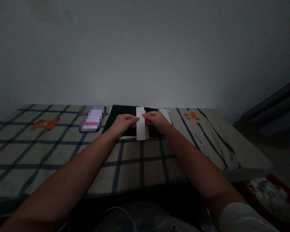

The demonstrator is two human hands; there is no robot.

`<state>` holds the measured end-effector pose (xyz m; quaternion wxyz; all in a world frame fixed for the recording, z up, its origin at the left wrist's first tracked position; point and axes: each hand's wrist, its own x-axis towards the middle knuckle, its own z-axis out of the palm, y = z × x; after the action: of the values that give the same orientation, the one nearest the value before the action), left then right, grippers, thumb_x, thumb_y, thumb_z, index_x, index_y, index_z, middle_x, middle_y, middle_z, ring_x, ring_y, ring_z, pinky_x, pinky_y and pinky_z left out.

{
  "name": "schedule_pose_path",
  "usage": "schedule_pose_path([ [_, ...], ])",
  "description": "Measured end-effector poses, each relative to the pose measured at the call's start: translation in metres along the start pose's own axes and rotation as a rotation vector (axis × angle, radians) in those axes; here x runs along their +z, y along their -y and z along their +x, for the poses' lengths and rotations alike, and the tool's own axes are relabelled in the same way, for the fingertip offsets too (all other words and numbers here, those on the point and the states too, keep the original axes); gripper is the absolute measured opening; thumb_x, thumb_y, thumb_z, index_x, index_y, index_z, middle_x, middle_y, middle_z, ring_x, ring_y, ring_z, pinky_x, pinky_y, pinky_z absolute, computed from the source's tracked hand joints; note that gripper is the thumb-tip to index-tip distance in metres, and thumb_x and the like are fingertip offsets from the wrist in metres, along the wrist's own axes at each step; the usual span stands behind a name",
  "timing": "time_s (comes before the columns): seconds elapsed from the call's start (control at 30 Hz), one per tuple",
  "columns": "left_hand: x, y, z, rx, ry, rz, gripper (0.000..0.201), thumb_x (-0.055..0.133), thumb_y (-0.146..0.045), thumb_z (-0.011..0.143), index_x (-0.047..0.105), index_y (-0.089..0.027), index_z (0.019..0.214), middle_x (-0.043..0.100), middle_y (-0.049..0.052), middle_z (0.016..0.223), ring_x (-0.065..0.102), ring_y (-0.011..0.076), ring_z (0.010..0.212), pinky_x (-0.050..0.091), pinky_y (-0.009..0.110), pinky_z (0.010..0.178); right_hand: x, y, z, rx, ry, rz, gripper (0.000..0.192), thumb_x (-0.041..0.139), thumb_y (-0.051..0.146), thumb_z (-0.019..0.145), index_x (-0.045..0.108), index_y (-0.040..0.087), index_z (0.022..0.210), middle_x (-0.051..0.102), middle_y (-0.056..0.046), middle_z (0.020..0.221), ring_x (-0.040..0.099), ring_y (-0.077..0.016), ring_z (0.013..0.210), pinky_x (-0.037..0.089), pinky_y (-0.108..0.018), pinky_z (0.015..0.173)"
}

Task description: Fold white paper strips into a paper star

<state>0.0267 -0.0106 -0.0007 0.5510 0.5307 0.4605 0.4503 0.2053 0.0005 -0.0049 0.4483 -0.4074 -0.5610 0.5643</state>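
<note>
A folded strip of white paper (140, 129) stands lengthwise between my hands, above a flat black sheet or folder (123, 110). My left hand (123, 123) pinches the strip's left edge between thumb and fingers. On the other side, my right hand (157, 120) pinches it near the fold, fingertips partly behind the paper. White sheets (164, 113) show from under the black one at the right. What lies beneath my palms is hidden.
A phone (94, 118) with a lit, blurred screen rests left of the black sheet. The checked tablecloth (62, 154) with bear prints covers the table up to the wall (140, 58). At the lower right sits a red container (277, 183) with whitish contents.
</note>
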Motion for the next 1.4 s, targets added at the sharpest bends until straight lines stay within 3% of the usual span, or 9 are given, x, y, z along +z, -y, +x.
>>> schedule_pose_path([
  [0.33, 0.0, 0.0, -0.001, -0.03, 0.064, -0.082, 0.024, 0.079, -0.034, 0.061, 0.068, -0.014, 0.07, 0.066, 0.003, 0.068, 0.057, 0.0099, 0.061, 0.048, 0.025, 0.065, 0.005, 0.008, -0.003, -0.044, -0.047, 0.032, 0.024, 0.064, 0.035, 0.074, 0.059, 0.016, 0.06, 0.06, 0.0, 0.058, 0.055, -0.0097, 0.053, 0.046, -0.024, 0.054],
  [0.5, 0.0, -0.004, -0.004, -0.068, 0.095, -0.15, 0.023, 0.078, -0.032, 0.061, 0.068, -0.014, 0.071, 0.066, 0.005, 0.072, 0.059, 0.0113, 0.065, 0.049, 0.026, 0.067, 0.004, 0.008, -0.003, -0.087, -0.022, 0.04, 0.02, 0.066, 0.036, 0.072, 0.064, 0.016, 0.073, 0.062, 0.0, 0.062, 0.056, -0.0092, 0.056, 0.046, -0.023, 0.057],
  [0.83, 0.002, -0.005, -0.005, -0.094, 0.143, -0.122, 0.023, 0.077, -0.03, 0.059, 0.062, -0.014, 0.063, 0.063, 0.003, 0.065, 0.057, 0.0105, 0.06, 0.048, 0.024, 0.061, 0.005, 0.009, -0.004, -0.031, -0.027, 0.054, 0.023, 0.065, 0.036, 0.072, 0.057, 0.016, 0.063, 0.059, 0.0, 0.057, 0.054, -0.0091, 0.051, 0.045, -0.023, 0.052],
  [1.07, 0.001, -0.003, -0.005, -0.096, 0.194, -0.101, 0.019, 0.075, -0.031, 0.062, 0.063, -0.016, 0.064, 0.065, 0.005, 0.07, 0.059, 0.0133, 0.065, 0.051, 0.028, 0.066, 0.004, 0.004, -0.002, -0.052, -0.08, 0.052, 0.022, 0.065, 0.035, 0.071, 0.058, 0.017, 0.062, 0.057, 0.001, 0.057, 0.052, -0.0088, 0.051, 0.044, -0.023, 0.052],
  [1.4, 0.0, -0.002, -0.005, -0.089, 0.214, -0.128, 0.018, 0.075, -0.026, 0.064, 0.062, -0.014, 0.062, 0.063, 0.003, 0.065, 0.057, 0.0101, 0.058, 0.048, 0.026, 0.063, 0.003, 0.006, -0.002, -0.054, -0.09, 0.056, 0.021, 0.069, 0.035, 0.069, 0.06, 0.017, 0.067, 0.059, 0.001, 0.059, 0.054, -0.0094, 0.054, 0.045, -0.024, 0.055],
])
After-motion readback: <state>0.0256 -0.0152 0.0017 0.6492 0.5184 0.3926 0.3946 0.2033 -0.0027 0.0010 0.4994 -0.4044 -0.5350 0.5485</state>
